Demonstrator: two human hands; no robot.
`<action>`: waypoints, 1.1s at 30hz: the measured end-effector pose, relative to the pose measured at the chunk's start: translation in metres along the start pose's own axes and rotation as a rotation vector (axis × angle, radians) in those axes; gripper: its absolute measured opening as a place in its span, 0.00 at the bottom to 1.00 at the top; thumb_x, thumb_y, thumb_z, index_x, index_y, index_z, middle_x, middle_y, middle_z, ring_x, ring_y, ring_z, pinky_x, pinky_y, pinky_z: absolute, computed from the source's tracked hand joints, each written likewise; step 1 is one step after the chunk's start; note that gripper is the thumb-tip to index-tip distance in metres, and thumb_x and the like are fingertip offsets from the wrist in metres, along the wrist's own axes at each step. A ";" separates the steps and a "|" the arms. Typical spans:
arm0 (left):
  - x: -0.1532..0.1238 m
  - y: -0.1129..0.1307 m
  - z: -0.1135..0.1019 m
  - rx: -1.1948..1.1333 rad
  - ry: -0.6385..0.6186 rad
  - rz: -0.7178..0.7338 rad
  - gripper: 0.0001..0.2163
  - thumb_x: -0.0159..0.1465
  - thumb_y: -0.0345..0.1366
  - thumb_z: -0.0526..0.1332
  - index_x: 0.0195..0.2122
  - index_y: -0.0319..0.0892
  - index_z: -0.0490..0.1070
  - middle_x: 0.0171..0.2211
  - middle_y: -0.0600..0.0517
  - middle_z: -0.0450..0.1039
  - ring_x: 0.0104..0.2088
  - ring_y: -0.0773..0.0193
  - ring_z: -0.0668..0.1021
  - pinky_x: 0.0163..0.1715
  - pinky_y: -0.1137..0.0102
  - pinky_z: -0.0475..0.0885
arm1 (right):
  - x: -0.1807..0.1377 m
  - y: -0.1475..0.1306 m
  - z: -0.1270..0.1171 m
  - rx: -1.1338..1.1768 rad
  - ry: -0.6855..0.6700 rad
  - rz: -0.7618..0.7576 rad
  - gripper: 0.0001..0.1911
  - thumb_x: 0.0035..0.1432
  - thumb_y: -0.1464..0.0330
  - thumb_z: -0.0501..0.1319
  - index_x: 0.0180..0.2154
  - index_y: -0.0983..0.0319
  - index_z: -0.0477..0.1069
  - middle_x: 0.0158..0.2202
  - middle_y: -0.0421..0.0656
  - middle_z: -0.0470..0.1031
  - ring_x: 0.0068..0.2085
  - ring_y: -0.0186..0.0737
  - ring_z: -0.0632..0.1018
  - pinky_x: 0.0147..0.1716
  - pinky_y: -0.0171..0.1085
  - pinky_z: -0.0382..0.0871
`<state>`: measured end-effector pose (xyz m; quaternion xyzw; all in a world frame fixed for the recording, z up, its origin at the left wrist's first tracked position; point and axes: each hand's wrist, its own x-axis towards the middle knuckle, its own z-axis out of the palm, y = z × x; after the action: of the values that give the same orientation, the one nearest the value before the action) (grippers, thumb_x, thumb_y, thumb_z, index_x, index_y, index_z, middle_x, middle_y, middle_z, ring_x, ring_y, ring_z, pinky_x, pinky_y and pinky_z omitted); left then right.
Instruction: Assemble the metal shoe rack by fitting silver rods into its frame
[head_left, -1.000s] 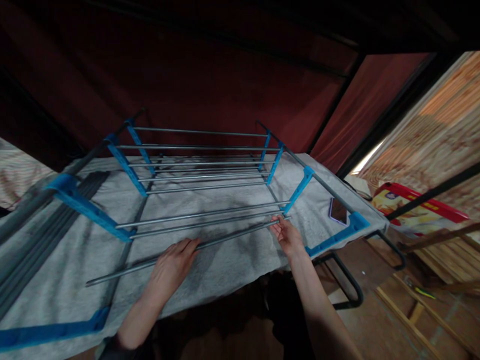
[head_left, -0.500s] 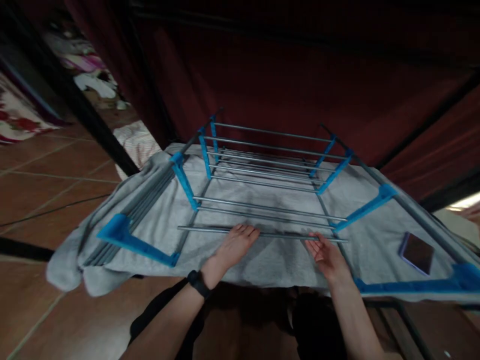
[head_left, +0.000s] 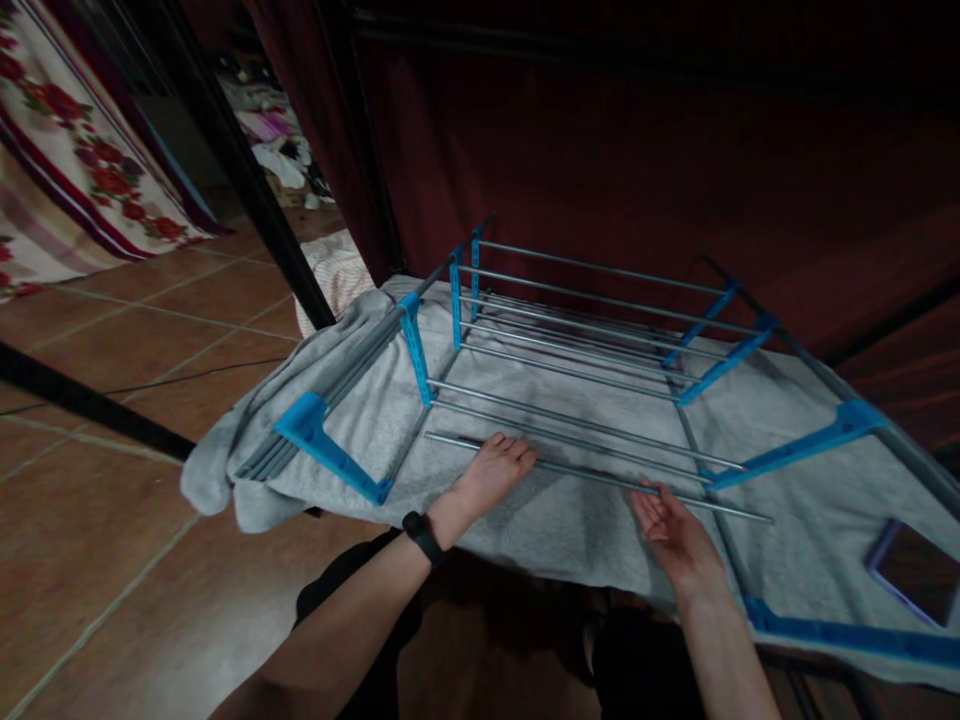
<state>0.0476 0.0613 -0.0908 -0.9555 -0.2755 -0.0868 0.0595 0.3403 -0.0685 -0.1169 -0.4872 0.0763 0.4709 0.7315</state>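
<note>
A loose grey metal rod (head_left: 592,475) lies across a drying rack with blue plastic brackets (head_left: 330,452) and several fixed grey rods (head_left: 570,420). The rack rests on a grey towel (head_left: 540,520). My left hand (head_left: 491,472), with a black watch on its wrist, lies over the rod near its left end, fingers curled on it. Further right, my right hand (head_left: 671,525) cups the same rod from below, palm up, with its fingers partly bent.
A phone (head_left: 911,570) lies on the towel at the right. Dark red curtains hang behind the rack. Brown floor tiles (head_left: 112,480) spread to the left, with a black pole (head_left: 247,180), a floral cloth (head_left: 67,170) and a pile of clothes beyond.
The view has swung to the left. The rod has shifted leftwards toward the left bracket. My right hand slid along it away from its right end, and my left hand moved with it.
</note>
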 end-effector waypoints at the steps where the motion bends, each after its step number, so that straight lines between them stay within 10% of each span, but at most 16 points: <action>1: 0.000 -0.001 0.000 0.002 0.002 -0.006 0.11 0.72 0.27 0.58 0.52 0.42 0.74 0.43 0.48 0.79 0.45 0.58 0.79 0.50 0.62 0.68 | 0.001 -0.004 -0.002 0.002 0.009 -0.013 0.10 0.67 0.77 0.59 0.37 0.61 0.77 0.34 0.42 0.83 0.37 0.34 0.86 0.44 0.34 0.85; 33: 0.001 0.026 0.004 -0.024 0.050 0.189 0.19 0.73 0.26 0.53 0.64 0.42 0.66 0.49 0.48 0.79 0.47 0.60 0.79 0.51 0.63 0.68 | -0.002 0.000 0.006 -0.066 0.014 0.057 0.09 0.61 0.78 0.59 0.37 0.62 0.76 0.37 0.43 0.83 0.40 0.36 0.86 0.44 0.37 0.85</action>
<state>0.0629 0.0405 -0.0957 -0.9754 -0.1816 -0.1079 0.0630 0.3371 -0.0652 -0.1127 -0.5121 0.0796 0.4902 0.7008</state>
